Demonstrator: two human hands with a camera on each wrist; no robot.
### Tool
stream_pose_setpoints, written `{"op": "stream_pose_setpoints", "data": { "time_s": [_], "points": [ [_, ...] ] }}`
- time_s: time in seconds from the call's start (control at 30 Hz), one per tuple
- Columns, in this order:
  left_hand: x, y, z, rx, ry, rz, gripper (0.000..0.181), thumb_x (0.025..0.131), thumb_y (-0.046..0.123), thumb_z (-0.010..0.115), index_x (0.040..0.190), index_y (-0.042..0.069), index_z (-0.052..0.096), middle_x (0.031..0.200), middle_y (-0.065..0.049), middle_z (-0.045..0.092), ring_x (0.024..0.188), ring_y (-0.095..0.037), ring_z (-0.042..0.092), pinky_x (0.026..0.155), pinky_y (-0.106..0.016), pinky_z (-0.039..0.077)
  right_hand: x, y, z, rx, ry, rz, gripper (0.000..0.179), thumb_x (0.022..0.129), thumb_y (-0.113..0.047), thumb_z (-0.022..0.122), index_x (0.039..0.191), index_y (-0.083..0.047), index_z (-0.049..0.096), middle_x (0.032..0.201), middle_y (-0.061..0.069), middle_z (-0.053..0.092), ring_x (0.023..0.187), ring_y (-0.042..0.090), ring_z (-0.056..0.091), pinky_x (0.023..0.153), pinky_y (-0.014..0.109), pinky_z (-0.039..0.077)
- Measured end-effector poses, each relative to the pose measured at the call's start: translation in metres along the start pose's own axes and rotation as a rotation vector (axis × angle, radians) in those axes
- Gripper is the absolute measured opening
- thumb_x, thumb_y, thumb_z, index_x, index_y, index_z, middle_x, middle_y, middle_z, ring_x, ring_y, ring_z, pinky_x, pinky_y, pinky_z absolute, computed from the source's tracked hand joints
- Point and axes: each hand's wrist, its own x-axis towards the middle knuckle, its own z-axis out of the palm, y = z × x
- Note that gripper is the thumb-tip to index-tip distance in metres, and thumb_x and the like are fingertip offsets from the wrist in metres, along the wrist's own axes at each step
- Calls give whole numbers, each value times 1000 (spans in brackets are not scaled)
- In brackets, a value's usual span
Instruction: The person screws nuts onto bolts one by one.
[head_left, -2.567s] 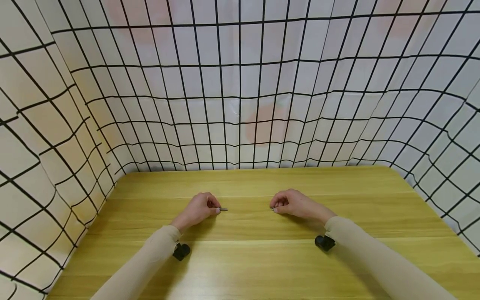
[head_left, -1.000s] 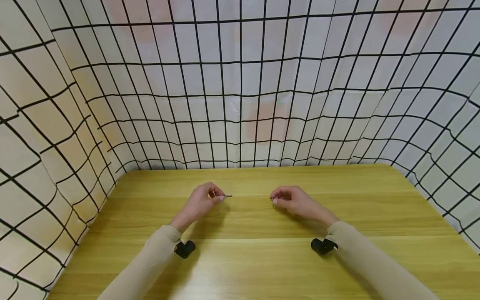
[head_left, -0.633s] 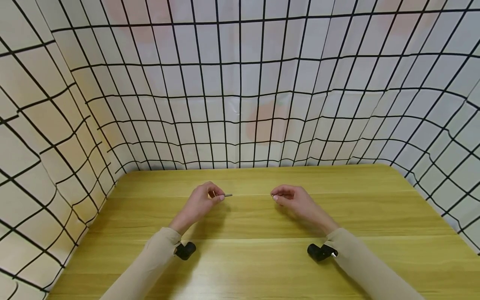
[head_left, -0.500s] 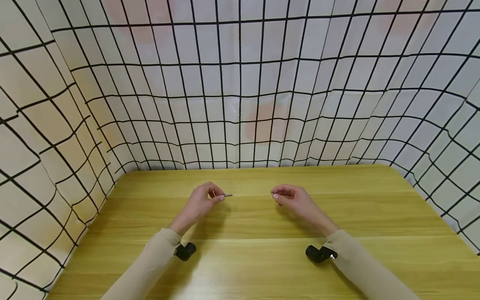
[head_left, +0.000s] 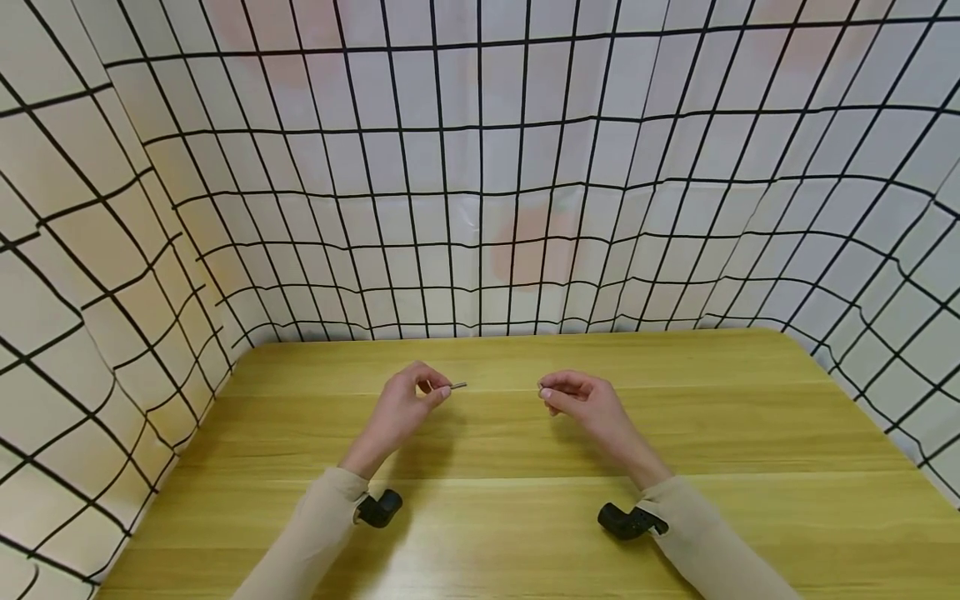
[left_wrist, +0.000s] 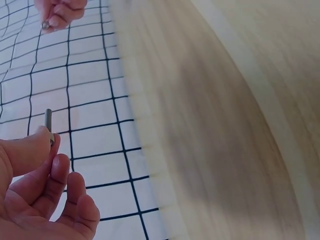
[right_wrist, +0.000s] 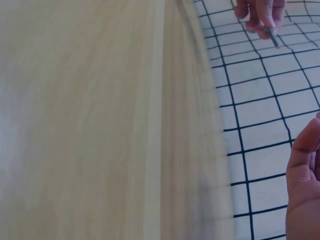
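Observation:
Thumb and fingertips of my left hand (head_left: pixel 401 404) pinch a small metal bolt (left_wrist: pixel 48 119). Its thin grey shank sticks out towards the right hand, while the head end is hidden in the fingers. Across a short gap, my right hand (head_left: pixel 588 404) pinches a tiny round metal nut (left_wrist: pixel 45 25) between thumb and index finger. Both hands are over the far half of the table, and the bolt and nut stand apart at about the same height. The right wrist view shows only part of the right hand at its edge, its nut out of sight.
A yellow wood-grain table (head_left: pixel 495 517) lies under both hands. White sheeting with a black grid (head_left: pixel 465 167) rises behind its far edge and along both sides. Black wrist cameras sit on both sleeves.
Both hands have risen and moved farther from the body, still pinching the bolt and nut. Lately the bolt's tip has tilted slightly up, and the right forearm has swung inward.

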Motion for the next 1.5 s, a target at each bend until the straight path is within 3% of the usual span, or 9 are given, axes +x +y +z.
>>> {"op": "stream_pose_setpoints", "data": {
  "time_s": [0.23, 0.43, 0.77, 0.87, 1.1, 1.5],
  "points": [
    [-2, 3, -1, 5, 54, 44, 4, 93, 7, 69, 94, 5, 71, 87, 0, 59, 85, -20, 51, 74, -36, 41, -3, -3, 5, 73, 24, -27, 33, 92, -13, 71, 112, 12, 62, 102, 28, 64, 83, 32, 64, 75, 35, 55],
    [-4, 6, -2, -5, 97, 52, 4, 93, 7, 69, 94, 6, 72, 88, 0, 59, 85, -20, 51, 73, -36, 41, -5, -6, 10, 113, 44, -60, 36, 92, -12, 71, 114, 14, 60, 99, 21, 66, 82, 29, 63, 74, 31, 54],
    [-10, 12, -6, -31, 158, 61, 5, 92, 8, 70, 93, 3, 72, 90, -1, 60, 87, -22, 52, 75, -37, 40, -10, -16, 21, 104, 50, -94, 27, 92, -16, 72, 110, 3, 66, 103, 22, 65, 81, 28, 62, 76, 37, 54],
    [-10, 13, -5, -36, 171, 59, 4, 92, 7, 69, 92, 4, 72, 90, -2, 60, 88, -23, 52, 77, -40, 42, -10, -19, 23, 116, 51, -101, 26, 92, -16, 72, 110, 3, 67, 105, 27, 64, 80, 21, 62, 75, 35, 54],
    [-11, 15, -4, -33, 187, 79, 4, 92, 5, 69, 93, 2, 71, 92, -3, 59, 90, -27, 52, 83, -48, 42, -8, -24, 27, 111, 65, -118, 22, 92, -15, 72, 108, 0, 68, 101, 24, 65, 78, 19, 62, 74, 36, 54],
    [-11, 20, -2, -24, 204, 104, 3, 91, 5, 70, 94, 4, 71, 92, -2, 59, 90, -29, 52, 81, -46, 42, -4, -29, 34, 139, 74, -140, 26, 93, -11, 70, 110, 8, 65, 100, 21, 66, 78, 17, 62, 73, 32, 54]
  ]
}}
